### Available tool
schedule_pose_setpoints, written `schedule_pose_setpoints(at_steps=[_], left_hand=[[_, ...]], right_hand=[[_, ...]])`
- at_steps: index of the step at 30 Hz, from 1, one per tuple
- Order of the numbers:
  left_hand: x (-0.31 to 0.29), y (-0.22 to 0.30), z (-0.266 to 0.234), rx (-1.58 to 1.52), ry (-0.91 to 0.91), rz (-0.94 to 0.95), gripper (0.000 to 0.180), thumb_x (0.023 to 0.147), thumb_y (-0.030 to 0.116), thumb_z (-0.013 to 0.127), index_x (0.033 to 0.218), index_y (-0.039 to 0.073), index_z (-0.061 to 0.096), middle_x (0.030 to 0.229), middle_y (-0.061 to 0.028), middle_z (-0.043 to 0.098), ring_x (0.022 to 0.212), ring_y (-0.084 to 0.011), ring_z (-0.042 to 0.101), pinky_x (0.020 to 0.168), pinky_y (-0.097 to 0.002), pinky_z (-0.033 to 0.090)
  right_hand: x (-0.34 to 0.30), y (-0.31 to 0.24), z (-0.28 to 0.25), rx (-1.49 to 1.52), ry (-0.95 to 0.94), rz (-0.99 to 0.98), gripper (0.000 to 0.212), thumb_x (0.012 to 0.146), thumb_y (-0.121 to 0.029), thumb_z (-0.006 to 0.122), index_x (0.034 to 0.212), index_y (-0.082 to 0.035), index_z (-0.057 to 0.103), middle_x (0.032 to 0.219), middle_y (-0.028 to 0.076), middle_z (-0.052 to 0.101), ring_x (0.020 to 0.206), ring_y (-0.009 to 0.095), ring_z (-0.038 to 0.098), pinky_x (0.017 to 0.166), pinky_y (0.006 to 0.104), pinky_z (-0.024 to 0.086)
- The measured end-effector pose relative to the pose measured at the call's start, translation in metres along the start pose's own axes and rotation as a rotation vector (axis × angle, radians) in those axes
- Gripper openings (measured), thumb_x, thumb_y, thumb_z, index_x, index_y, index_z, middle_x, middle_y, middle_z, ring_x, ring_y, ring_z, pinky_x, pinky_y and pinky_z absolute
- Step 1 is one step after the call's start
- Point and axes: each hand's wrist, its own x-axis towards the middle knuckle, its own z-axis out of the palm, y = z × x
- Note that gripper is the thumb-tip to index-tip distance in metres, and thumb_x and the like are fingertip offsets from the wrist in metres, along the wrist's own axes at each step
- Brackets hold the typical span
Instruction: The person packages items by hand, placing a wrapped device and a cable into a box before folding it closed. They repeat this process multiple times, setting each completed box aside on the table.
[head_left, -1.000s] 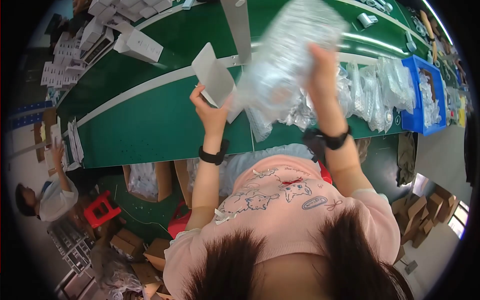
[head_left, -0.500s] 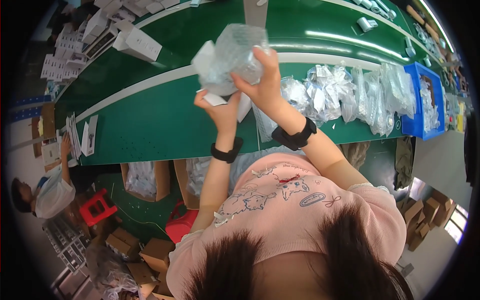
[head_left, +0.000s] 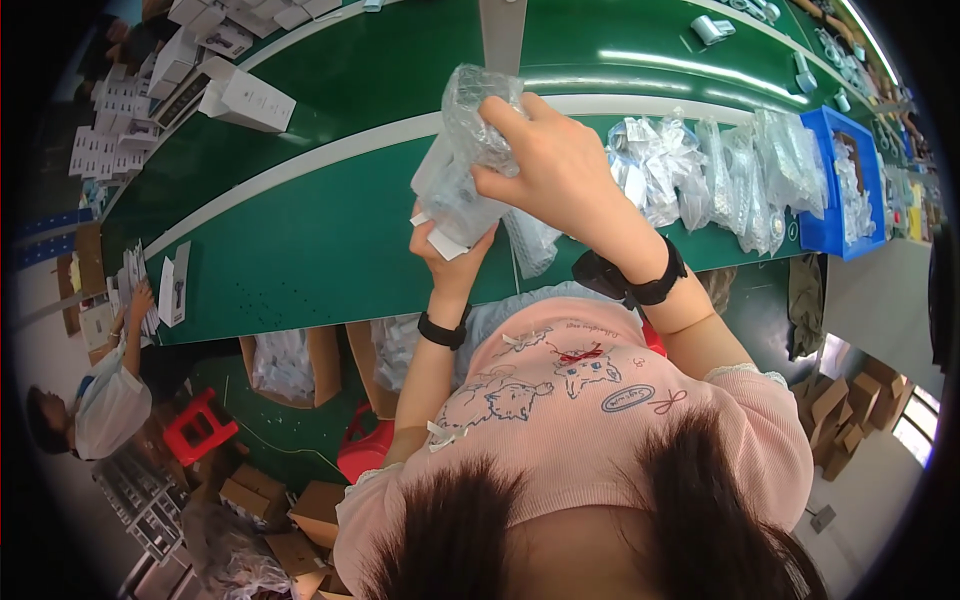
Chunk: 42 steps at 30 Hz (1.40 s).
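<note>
Over the green bench, my left hand (head_left: 455,268) grips a small white cardboard box (head_left: 432,168) from below, its fingers partly hidden behind a white flap. A clear bubble-wrap bag (head_left: 470,105) sits at the box, its upper part standing out beyond the cardboard. What the bag contains cannot be made out. From the right, my right hand (head_left: 560,155) pinches the bag between curled fingers and thumb. Just beneath that hand, another bubble-wrap bag (head_left: 532,243) lies at the bench's near edge.
Several wrapped parts (head_left: 660,165) lie on the right beside a blue bin (head_left: 812,228). An open white box (head_left: 250,97) rests on the far surface. At far left, a person (head_left: 105,390) handles flat cartons (head_left: 140,285). Below are cardboard boxes (head_left: 325,365) and a red stool (head_left: 200,428).
The box and bag have shifted slightly right and tilted more upright. My right hand has rolled over, its back now showing, and stays on the bag.
</note>
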Motion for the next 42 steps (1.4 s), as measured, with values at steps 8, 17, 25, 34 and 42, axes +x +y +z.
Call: schedule_pose_setpoints(at_steps=[8,17,25,34,42], left_hand=[[-0.006,0.007,-0.005,0.011,-0.012,-0.102,0.08,0.056,0.007,0.08,0.106,0.011,0.018,0.126,-0.0266,0.026,0.113,-0.0365,0.038,0.094,-0.0428,0.034],[-0.002,0.01,0.009,-0.121,0.042,-0.037,0.077,0.057,0.003,0.079,0.105,0.011,0.019,0.126,-0.0261,0.027,0.112,-0.0347,0.039,0.093,-0.0427,0.035],[0.006,-0.004,0.009,-0.187,0.08,-0.042,0.072,0.06,0.004,0.076,0.104,0.009,0.02,0.126,-0.0249,0.029,0.112,-0.0342,0.04,0.091,-0.0422,0.036],[0.026,0.04,-0.049,0.037,-0.268,-0.118,0.063,0.061,0.019,0.077,0.109,0.002,0.04,0.125,-0.0239,0.035,0.114,-0.0363,0.039,0.095,-0.0402,0.033],[0.034,0.069,-0.062,0.287,-0.403,-0.134,0.014,0.066,0.009,0.068,0.075,0.003,0.057,0.118,-0.0226,0.042,0.1,-0.0371,0.049,0.083,-0.0366,0.043]], right_hand=[[0.005,0.012,0.003,-0.075,-0.001,-0.166,0.039,0.065,-0.025,0.066,0.094,-0.005,0.048,0.074,0.014,0.05,0.065,0.032,0.054,0.055,0.0388,0.043],[-0.009,0.02,0.024,-0.029,0.107,0.01,0.043,0.066,-0.03,0.067,0.097,-0.006,0.05,0.089,0.016,0.053,0.082,0.033,0.053,0.064,0.041,0.043],[-0.022,0.051,0.067,0.023,0.054,-0.496,0.043,0.067,-0.024,0.066,0.106,-0.009,0.053,0.115,0.013,0.048,0.11,0.037,0.04,0.087,0.0493,0.036],[-0.045,0.311,0.067,-0.385,-0.153,0.327,0.061,0.056,-0.02,0.073,0.112,-0.006,0.051,0.11,0.021,0.053,0.101,0.035,0.051,0.084,0.0401,0.043],[-0.064,0.281,0.058,-0.123,-0.035,0.275,0.032,0.063,-0.003,0.063,0.095,-0.002,0.06,0.095,0.02,0.059,0.092,0.036,0.056,0.077,0.0383,0.045]])
